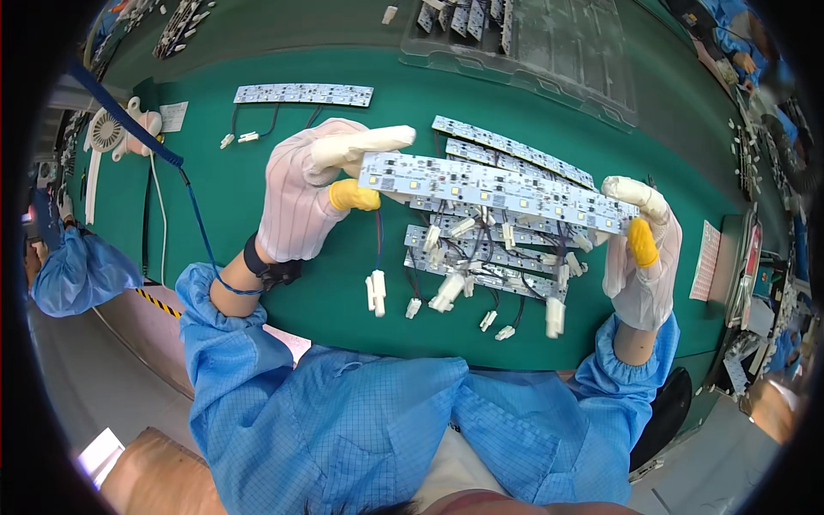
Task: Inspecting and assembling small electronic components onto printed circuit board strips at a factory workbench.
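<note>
A long white LED circuit board [498, 190] is held up level between my two gloved hands. My left hand [330, 176] pinches its left end, with a yellow-covered thumb below and a white-covered finger above. At the other end my right hand [642, 227] grips it the same way. White plug connectors [376, 293] dangle on thin wires from the held board's left end, and another connector [554, 318] hangs near its right end. Under and behind it lies a loose pile of similar LED boards [515, 154] with wires and white connectors. A wrist strap [273, 268] with a blue cord circles my left wrist.
One more LED board [303, 93] lies at the back left of the green mat [206, 172]. A clear plastic tray [558, 86] with boards stands at the back. A small white fan [124, 129] sits far left. Other people in blue sleeves [81, 270] work at both sides.
</note>
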A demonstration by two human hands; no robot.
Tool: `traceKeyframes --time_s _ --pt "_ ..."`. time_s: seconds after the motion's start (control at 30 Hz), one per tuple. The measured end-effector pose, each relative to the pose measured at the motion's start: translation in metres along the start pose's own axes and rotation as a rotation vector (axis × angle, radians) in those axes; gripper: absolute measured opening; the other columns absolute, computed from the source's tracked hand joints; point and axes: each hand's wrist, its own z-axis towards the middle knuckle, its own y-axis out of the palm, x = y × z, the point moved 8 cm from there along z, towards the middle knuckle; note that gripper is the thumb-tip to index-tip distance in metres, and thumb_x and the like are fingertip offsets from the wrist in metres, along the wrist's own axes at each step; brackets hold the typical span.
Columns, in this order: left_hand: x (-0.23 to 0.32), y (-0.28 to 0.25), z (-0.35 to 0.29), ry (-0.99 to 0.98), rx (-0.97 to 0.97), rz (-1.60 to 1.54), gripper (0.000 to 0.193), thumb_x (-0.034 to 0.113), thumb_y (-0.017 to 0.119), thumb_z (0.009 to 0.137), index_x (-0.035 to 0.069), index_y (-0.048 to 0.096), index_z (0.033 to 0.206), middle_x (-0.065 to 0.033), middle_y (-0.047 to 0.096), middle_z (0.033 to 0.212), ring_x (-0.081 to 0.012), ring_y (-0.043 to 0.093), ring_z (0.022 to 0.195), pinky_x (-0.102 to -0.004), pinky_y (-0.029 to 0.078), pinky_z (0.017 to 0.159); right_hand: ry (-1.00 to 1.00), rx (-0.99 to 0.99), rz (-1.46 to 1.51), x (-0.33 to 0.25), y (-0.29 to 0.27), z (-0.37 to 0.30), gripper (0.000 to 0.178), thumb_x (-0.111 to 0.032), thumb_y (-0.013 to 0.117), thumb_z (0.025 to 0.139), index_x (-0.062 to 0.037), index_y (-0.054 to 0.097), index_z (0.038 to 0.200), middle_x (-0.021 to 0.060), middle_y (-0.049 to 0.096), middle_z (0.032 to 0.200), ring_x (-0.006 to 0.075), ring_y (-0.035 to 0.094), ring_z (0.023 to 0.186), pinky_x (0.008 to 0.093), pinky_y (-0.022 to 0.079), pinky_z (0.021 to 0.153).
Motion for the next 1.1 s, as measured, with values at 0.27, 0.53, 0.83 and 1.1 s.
traceKeyframes --time_s 0.27,0.53,0.83,1.1 --pt "-0.006 -0.001 -0.003 -0.054 0.043 -0.056 0.057 0.046 0.063 0.077 -0.001 0.063 0.111 -0.011 0.065 0.092 -0.0198 0.062 0.081 -0.0286 0.049 0.072 -0.035 -0.017 -0.044 -0.01 0.007 0.0 0.033 -0.015 0.061 0.084 0.0041 0.058 0.111 0.0109 0.066 0.087 0.0032 0.045 0.039 0.0147 0.033 0.036" --pt "-0.006 0.002 -0.002 0.065 0.039 -0.086 0.051 0.039 0.063 0.082 -0.001 0.06 0.114 -0.0142 0.064 0.092 -0.0216 0.061 0.083 -0.0298 0.049 0.073 0.11 -0.033 -0.127 -0.003 0.001 -0.001 0.043 -0.024 0.066 0.08 0.0049 0.057 0.11 0.0079 0.064 0.09 0.0017 0.046 0.044 0.0154 0.039 0.048" --pt "-0.018 -0.003 -0.008 -0.044 0.131 -0.137 0.055 0.037 0.069 0.079 -0.001 0.059 0.117 -0.014 0.064 0.098 -0.0218 0.063 0.087 -0.0297 0.049 0.077 0.116 -0.08 -0.099 -0.008 0.005 0.0 0.039 -0.018 0.068 0.078 0.0051 0.058 0.108 0.0115 0.065 0.099 0.0017 0.048 0.043 0.0141 0.037 0.042" --pt "-0.021 0.007 0.001 -0.205 -0.017 0.012 0.066 0.054 0.056 0.084 -0.001 0.058 0.119 -0.0141 0.065 0.104 -0.019 0.062 0.093 -0.0289 0.047 0.084 0.063 -0.144 -0.055 -0.01 0.01 0.001 0.043 -0.023 0.063 0.083 0.0056 0.054 0.114 0.0164 0.065 0.101 0.0035 0.051 0.043 0.0132 0.037 0.038"
